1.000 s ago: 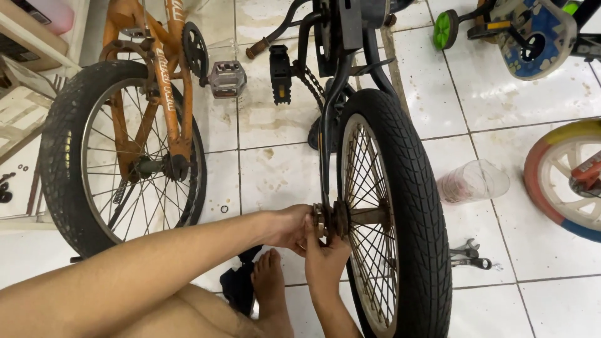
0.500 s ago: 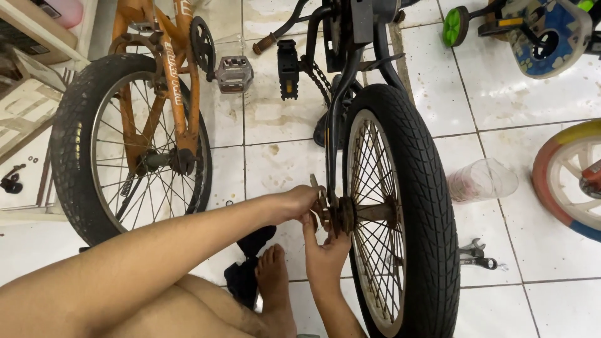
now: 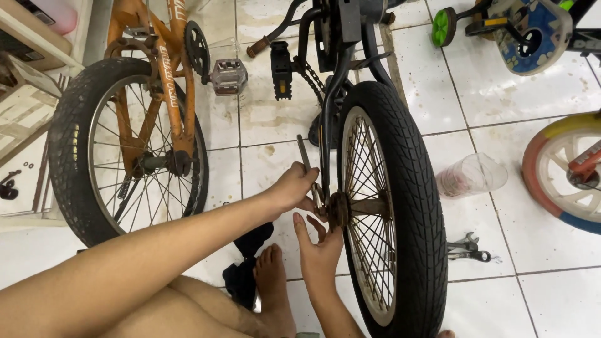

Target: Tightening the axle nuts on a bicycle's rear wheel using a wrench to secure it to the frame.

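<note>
The black wheel point(image 3: 391, 206) of the dark bicycle stands upright on the white tiled floor point(image 3: 538, 294), and everything else sits around it. At its hub point(image 3: 341, 209), on the side facing the orange bicycle point(image 3: 156, 94), the person's left hand point(image 3: 294, 186) has its fingers closed round a slim metal wrench point(image 3: 308, 169), whose handle slants up and away from the hub along the fork leg. Just below the hub, the right hand point(image 3: 320, 250) reaches up with its fingers loosely spread, the fingertips touching the axle nut area (exactly what they press on I cannot tell). A bare foot point(image 3: 272, 275) rests on the tiles beside the wheel's lower rim, next to a dark cloth point(image 3: 247, 263). On the wheel's far side lie a clear plastic cup point(image 3: 471, 176) on its side and, nearer the tyre, a pair of small spanners point(image 3: 468, 247).
</note>
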